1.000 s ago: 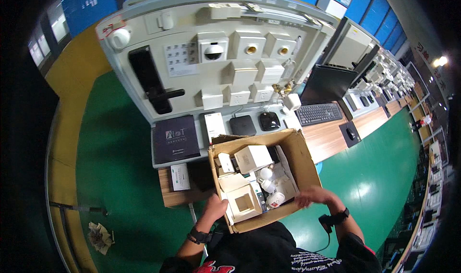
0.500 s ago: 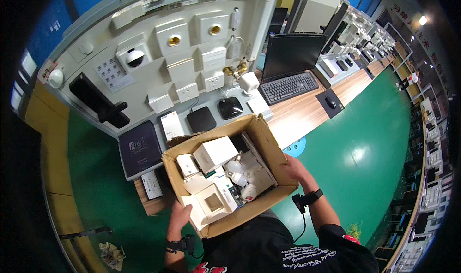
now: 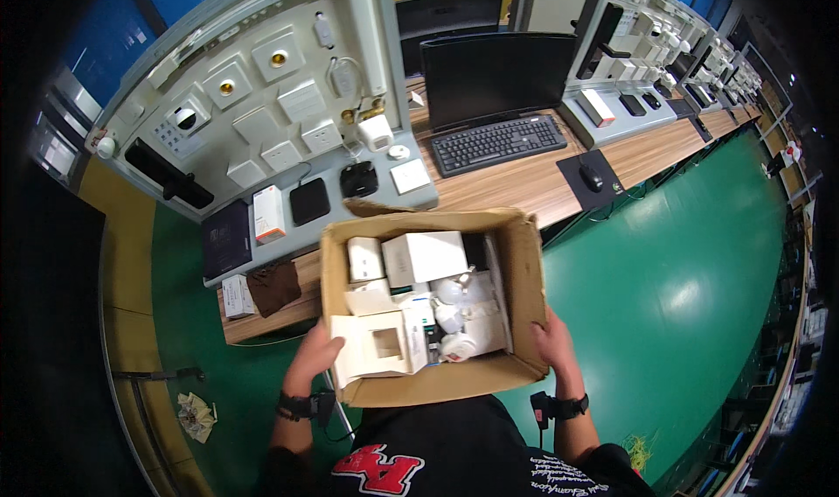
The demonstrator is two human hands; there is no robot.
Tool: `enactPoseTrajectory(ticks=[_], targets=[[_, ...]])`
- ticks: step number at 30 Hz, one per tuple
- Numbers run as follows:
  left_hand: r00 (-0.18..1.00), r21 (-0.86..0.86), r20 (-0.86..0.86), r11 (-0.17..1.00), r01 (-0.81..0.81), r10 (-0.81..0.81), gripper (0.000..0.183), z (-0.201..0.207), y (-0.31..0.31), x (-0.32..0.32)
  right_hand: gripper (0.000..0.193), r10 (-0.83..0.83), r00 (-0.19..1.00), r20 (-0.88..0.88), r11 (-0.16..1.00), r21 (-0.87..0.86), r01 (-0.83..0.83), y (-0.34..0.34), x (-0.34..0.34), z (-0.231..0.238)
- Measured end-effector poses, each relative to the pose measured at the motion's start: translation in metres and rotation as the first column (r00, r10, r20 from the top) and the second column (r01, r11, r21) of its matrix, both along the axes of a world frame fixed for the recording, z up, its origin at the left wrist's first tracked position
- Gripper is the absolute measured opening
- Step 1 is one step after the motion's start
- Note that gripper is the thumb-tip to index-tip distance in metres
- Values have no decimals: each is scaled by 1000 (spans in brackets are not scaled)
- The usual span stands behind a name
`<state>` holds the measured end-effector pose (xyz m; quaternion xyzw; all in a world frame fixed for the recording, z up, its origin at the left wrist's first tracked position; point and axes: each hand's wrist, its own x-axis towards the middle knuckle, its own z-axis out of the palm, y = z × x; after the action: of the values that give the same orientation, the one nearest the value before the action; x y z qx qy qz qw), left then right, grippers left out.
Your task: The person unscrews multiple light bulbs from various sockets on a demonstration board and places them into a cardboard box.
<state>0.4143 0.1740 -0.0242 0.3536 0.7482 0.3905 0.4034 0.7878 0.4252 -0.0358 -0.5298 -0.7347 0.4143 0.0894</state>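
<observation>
The head view shows an open cardboard box [image 3: 446,389] in front of the person's black shirt [image 3: 437,440], close to the wooden surface [image 3: 524,187]. The left hand [image 3: 315,355] is holding its left wall, and the right hand [image 3: 553,340] is holding its right wall. Inside lie several white cartons [image 3: 433,258], with white bulbs [image 3: 449,317] near the middle. A black keyboard [image 3: 498,145] lies beyond, on the surface.

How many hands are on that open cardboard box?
2: the left hand grips the left side of the cardboard box, near its lower corner, and the right hand grips the right side. Both hands show, though some fingers are hidden.
</observation>
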Motion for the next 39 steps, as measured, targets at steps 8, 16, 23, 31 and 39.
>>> enactPoseTrajectory(ticks=[8, 16, 23, 31, 39], targets=[[941, 101, -8, 936, 338, -339, 57, -26, 173, 124, 43, -383, 916, 120, 924, 47, 380, 50, 168, 2], [837, -22, -4, 837, 547, -547, 61, -62, 327, 223, 44, -570, 822, -9, 817, 103, 567, 92, 297, -25], [730, 0, 24, 730, 683, -683, 60, -87, 485, 310, 43, -740, 673, 24, 671, 110, 734, 168, 379, -14], [635, -64, -79, 640, 766, -768, 61, -55, 631, 427, 45, -857, 496, -136, 469, 188, 863, 239, 474, -43], [755, 1, -31, 755, 656, -655, 58, -69, 729, 474, 45, -700, 713, -21, 703, 149, 695, 408, 541, -41]])
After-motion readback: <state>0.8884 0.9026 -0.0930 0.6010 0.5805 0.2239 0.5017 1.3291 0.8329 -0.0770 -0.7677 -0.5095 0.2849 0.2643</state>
